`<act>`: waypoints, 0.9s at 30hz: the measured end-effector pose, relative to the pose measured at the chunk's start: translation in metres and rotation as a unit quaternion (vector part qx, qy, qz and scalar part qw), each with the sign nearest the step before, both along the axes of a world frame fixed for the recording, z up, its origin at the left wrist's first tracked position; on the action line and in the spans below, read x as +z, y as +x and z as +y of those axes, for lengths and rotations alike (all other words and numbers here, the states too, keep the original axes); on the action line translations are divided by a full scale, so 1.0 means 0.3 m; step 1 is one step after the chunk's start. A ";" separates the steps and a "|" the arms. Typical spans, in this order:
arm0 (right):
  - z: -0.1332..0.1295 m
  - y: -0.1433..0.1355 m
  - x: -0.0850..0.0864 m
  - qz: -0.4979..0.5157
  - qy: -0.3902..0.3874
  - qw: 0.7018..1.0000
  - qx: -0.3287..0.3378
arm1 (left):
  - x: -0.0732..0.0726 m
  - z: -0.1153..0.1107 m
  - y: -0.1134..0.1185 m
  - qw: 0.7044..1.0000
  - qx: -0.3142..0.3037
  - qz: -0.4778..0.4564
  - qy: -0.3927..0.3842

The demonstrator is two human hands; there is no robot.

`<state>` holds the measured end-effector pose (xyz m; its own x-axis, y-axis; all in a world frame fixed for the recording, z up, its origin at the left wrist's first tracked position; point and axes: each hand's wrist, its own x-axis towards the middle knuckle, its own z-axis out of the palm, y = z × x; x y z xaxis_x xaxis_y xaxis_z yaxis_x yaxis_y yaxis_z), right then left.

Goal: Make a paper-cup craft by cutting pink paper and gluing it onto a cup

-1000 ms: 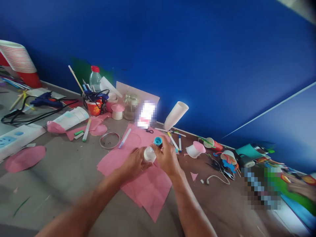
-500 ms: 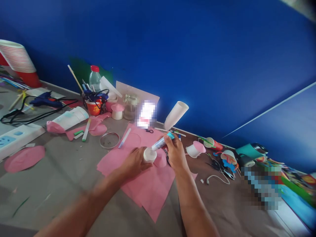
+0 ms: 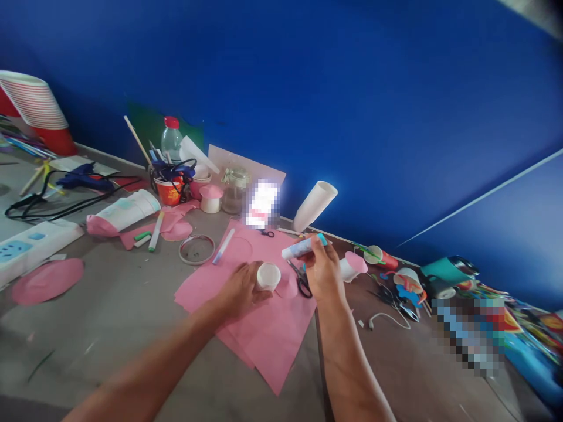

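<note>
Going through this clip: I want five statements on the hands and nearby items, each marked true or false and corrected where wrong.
1. The left hand holds a white paper cup. True.
2. The right hand is empty. False: its fingers grip a glue stick.
3. The glue stick is touching the white paper cup. False: a gap shows between them.
4. Black-handled scissors lie near the right hand. True.
5. The clear bottle at the back has a red cap. True.
</note>
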<state>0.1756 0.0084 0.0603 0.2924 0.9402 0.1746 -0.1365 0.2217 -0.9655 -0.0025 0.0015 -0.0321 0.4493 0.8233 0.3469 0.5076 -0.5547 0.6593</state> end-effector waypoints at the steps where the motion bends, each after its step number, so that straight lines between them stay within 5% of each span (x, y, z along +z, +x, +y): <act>1: 0.003 0.009 0.005 0.025 0.000 1.000 -0.004 | -0.001 -0.001 0.000 1.000 0.001 0.001 0.002; 11: -0.019 0.056 0.032 0.248 -0.105 0.959 0.089 | 0.014 0.002 0.004 1.000 0.011 0.017 -0.012; 27: -0.090 0.126 -0.086 0.256 -0.134 0.942 0.170 | 0.005 0.000 0.006 0.999 0.025 -0.011 -0.020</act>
